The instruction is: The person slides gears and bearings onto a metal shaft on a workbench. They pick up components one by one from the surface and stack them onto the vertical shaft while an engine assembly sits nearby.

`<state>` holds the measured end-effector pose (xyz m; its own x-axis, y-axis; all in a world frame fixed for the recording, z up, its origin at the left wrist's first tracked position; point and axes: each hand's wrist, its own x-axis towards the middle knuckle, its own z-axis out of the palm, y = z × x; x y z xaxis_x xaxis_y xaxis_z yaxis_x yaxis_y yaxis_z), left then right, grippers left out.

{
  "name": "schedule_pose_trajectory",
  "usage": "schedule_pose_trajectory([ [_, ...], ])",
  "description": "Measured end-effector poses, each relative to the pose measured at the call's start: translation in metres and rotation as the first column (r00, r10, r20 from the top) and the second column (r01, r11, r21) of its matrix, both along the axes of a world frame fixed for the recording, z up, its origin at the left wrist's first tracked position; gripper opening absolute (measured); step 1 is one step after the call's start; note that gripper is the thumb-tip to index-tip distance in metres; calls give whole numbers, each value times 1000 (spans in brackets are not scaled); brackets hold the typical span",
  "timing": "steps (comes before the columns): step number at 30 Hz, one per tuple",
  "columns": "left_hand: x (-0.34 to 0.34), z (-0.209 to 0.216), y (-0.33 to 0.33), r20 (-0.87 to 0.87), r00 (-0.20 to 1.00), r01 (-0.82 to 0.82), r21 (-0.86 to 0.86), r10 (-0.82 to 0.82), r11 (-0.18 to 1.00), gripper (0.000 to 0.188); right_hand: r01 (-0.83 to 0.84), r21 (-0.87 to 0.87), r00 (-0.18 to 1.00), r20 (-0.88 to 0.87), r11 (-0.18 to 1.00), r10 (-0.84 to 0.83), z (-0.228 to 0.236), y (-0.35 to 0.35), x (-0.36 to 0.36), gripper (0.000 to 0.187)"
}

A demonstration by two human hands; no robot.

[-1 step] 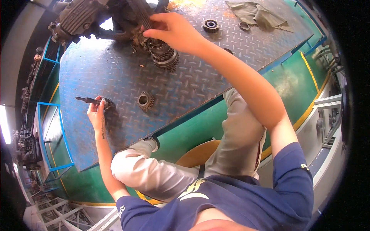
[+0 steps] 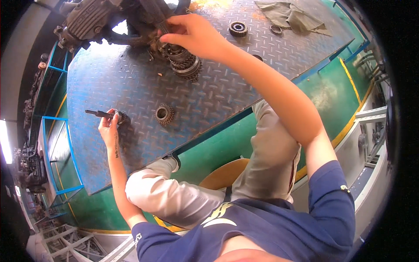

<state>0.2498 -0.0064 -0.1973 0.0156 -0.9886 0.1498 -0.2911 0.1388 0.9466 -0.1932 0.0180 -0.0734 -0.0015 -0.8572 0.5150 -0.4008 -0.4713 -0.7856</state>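
My left hand (image 2: 108, 127) is closed around a dark splined shaft (image 2: 99, 113), low over the left of the metal table. A toothed gear (image 2: 121, 117) sits at the shaft's right end, beside my fingertips. Up at the top, my right hand (image 2: 192, 35) pinches the upper end of a gear shaft assembly (image 2: 187, 67), partly hiding it. Its stacked gears slant down toward me. Right behind it stands a large metal gearbox housing (image 2: 89, 22). Between my hands and nearer to me, a loose ring gear (image 2: 164, 114) lies on the table.
A dark-toothed gear (image 2: 238, 29), a small metal ring (image 2: 276, 29) and a grey-green cloth (image 2: 297, 17) lie at the far right of the tread-plate table (image 2: 144, 91). My forearm partly covers another round part (image 2: 258, 57). The table's near edge runs just beyond my knees.
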Motion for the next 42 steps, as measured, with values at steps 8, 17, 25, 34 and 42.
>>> schedule_pose_trajectory([
  [8,0,2,6,-5,999,34,20,-34,999,52,-40,-29,999,2,999,40,-1,-5,-2,35],
  [17,-3,3,5,72,997,11,39,-14,999,75,-55,36,998,-5,998,55,8,8,0,37],
  [25,-5,6,10,278,960,38,39,-48,999,74,-36,34,999,38,999,34,6,8,0,34],
  [34,-16,21,8,499,866,-50,50,18,998,42,-46,74,998,44,996,43,16,16,1,29],
  [42,-25,31,12,661,742,-95,-64,114,993,42,6,24,1000,-14,1000,-5,8,13,3,29],
])
